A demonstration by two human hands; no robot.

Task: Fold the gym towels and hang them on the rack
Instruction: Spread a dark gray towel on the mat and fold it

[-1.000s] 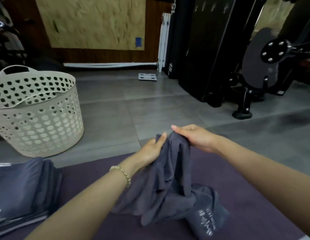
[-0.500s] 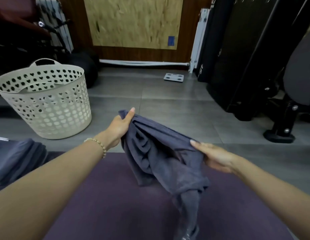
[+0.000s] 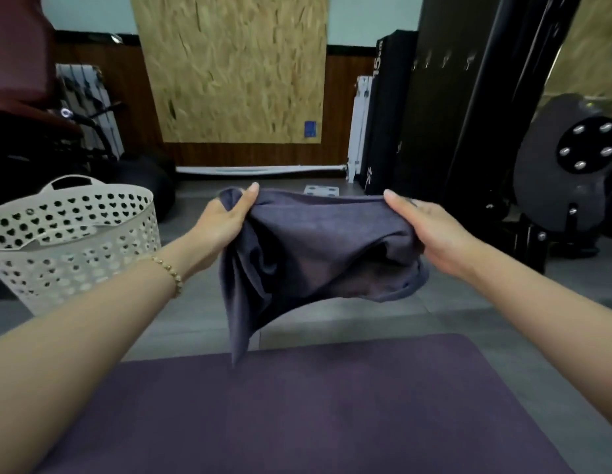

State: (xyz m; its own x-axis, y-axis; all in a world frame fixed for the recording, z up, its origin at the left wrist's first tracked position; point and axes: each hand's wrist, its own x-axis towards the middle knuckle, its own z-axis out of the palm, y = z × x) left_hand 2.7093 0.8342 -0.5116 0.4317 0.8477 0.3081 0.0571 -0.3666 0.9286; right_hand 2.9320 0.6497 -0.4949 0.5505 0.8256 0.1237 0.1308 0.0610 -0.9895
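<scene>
The dark grey towel (image 3: 314, 254) hangs bunched and creased between both hands, above the purple mat (image 3: 332, 405). The left hand (image 3: 222, 224) and right hand (image 3: 427, 227) each pinch its upper edge.

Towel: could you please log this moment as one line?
left hand: grips towel | right hand: grips towel | towel: bunched, over mat

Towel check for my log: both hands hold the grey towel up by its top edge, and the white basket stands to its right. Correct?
No: the head view shows the white basket on the left of the grey towel. The left hand and right hand do hold it up by its top edge.
</scene>
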